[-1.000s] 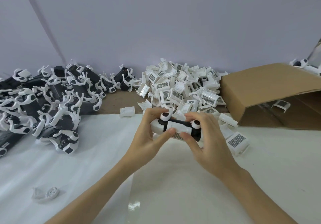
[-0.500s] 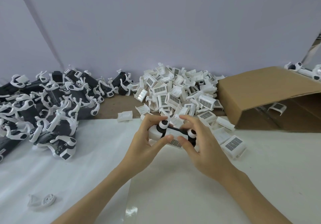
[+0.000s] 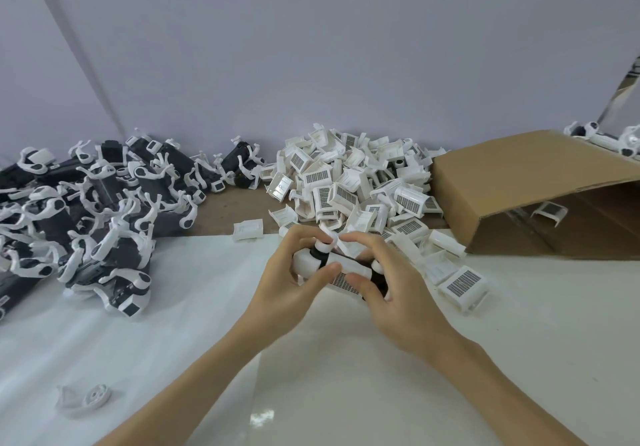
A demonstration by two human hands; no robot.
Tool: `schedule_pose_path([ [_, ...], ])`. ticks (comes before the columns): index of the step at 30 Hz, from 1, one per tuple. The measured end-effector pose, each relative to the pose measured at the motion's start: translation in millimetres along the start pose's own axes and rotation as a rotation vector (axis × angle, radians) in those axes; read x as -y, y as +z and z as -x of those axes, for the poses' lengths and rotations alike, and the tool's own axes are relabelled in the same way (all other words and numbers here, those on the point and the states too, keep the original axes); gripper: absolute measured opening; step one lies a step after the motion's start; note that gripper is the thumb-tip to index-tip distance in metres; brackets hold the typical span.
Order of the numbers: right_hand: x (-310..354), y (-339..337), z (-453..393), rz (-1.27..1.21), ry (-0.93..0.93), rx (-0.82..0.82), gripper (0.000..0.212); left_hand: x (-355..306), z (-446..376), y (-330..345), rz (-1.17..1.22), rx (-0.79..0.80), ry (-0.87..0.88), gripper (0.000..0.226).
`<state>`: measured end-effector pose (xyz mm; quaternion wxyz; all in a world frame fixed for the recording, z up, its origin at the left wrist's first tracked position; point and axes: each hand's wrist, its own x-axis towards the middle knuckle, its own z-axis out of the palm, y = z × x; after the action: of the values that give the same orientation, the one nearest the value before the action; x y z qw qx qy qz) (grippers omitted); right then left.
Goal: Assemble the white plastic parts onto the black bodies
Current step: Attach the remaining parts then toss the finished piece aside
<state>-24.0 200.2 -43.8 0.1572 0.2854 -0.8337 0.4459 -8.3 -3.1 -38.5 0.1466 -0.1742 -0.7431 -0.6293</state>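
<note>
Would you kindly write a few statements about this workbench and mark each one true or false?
1. Both hands, left and right, hold one black body with white parts. True.
2. The pile of loose white parts lies left of the black assemblies. False: it lies to their right.
3. The cardboard box lies on its side at the right. True.
4. The box stands upright and sealed. False: its open side shows a white part inside.

Both hands, left [image 3: 294, 283] & right [image 3: 394, 293], grip black body [image 3: 322, 258] w/ white part [image 3: 349, 269] above table [image 3: 519, 341].
</note>
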Motion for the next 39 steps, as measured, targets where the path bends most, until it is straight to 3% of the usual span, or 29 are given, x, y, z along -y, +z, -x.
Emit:
schedule_pose_path([
  [3,5,-3,0,-0.177,0.047,0.044,0.043,-5,-4,-5,-0.221,0.018,0.06,0.032],
  [5,6,-1,1,-0.313,0.099,0.042,0.039,-6,-6,-15,-0.596,0.063,0.242,0.042],
  [7,5,-2,2,-0.435,0.183,0.031,0.036,-4,-6,-24,-0.741,0.169,0.371,0.059],
  [10,0,-5,1,-0.515,0.291,0.047,0.026,-5,-4,-21,-0.509,0.292,0.323,0.055],
  [13,-1,-6,-1,-0.563,0.337,0.044,0.025,-4,-1,-7,-0.37,0.175,0.268,0.032],
  [17,3,-9,4,-0.189,0.046,0.075,0.05,-1,-1,3,-0.26,-0.076,-0.023,0.01],
  [20,7,3,7,0.119,-0.095,0.069,0.067,1,0,9,-0.24,-0.112,-0.133,0.01],
  [26,4,3,2,0.111,-0.013,-0.058,0.072,-3,1,2,-0.288,0.093,0.057,0.032],
  [36,8,1,0,0.136,-0.068,-0.108,0.068,-7,3,5,-0.33,0.014,0.136,0.037],
  [39,3,0,0,-0.002,-0.067,-0.145,0.06,-12,6,10,-0.087,-0.02,0.014,0.049],
])
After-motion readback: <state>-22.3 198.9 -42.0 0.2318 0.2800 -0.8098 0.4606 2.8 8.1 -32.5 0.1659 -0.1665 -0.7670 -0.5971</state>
